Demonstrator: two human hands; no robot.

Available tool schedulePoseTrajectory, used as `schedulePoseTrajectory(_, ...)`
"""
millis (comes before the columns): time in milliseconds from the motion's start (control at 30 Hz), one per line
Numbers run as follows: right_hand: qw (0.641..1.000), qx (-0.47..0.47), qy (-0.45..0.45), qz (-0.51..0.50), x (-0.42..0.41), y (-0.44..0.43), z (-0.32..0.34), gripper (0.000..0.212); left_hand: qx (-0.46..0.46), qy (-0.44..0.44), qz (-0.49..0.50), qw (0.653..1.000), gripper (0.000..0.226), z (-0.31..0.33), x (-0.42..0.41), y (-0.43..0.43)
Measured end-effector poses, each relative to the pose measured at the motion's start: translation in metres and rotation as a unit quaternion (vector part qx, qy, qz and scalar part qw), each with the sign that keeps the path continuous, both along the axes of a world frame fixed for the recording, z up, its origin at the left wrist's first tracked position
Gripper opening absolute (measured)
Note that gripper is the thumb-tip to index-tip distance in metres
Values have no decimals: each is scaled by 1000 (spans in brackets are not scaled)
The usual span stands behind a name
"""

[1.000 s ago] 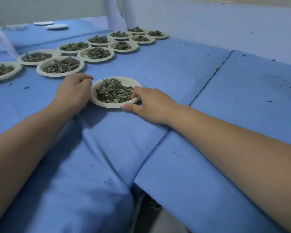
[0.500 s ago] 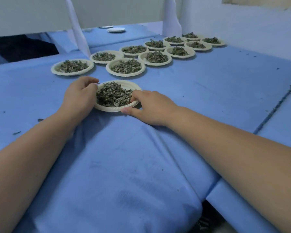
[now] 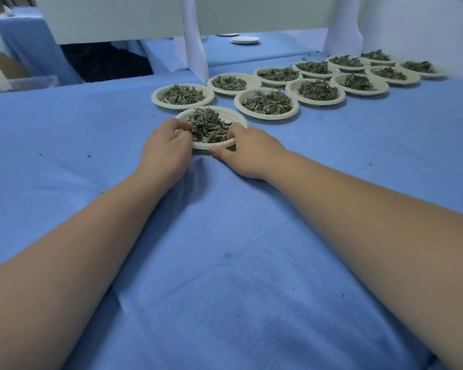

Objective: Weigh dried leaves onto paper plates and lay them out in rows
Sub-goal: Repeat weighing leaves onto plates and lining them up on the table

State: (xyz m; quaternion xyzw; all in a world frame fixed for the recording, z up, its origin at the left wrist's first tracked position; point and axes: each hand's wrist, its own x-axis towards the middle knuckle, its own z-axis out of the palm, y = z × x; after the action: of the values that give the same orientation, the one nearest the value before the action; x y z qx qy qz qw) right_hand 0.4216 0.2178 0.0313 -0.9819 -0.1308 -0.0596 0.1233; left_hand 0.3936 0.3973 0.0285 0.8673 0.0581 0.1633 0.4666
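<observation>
Both hands on one paper plate (image 3: 235,119) of dried leaves (image 3: 209,126), on the blue cloth (image 3: 225,249). Left hand (image 3: 166,150) curled over the rim at 8 o'clock. Right hand (image 3: 247,153) pinches the rim at 4, thumb beneath. Filled plates (image 3: 265,116) just beyond, two rows running toward 2 o'clock.

Legible markings: none observed. No text, label, brand, number or sign can be read on the round off-white paper plates (image 3: 266,117) or on the blue cloth-covered desk (image 3: 225,263).
</observation>
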Motion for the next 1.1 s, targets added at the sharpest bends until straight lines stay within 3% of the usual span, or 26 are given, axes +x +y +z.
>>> schedulePoseTrajectory(267,999,28,-22,-25,11,10,-5,76,57,-16,-10,998,37,3,-9,-11)
schedulePoseTrajectory(500,995,76,-66,-3,-28,-12,14,47,69,-96,-94,989,35,14,-32,-57)
schedulePoseTrajectory(600,991,95,-94,-10,-52,-41,30,36,34,-106,-134,985,36,18,-43,-87)
schedulePoseTrajectory(833,987,106,-106,-66,-118,-133,60,34,-71,-152,-227,959,48,38,-85,-191)
schedulePoseTrajectory(1100,955,176,-134,-195,-228,-279,77,30,-100,-149,-376,909,45,61,-153,-343)
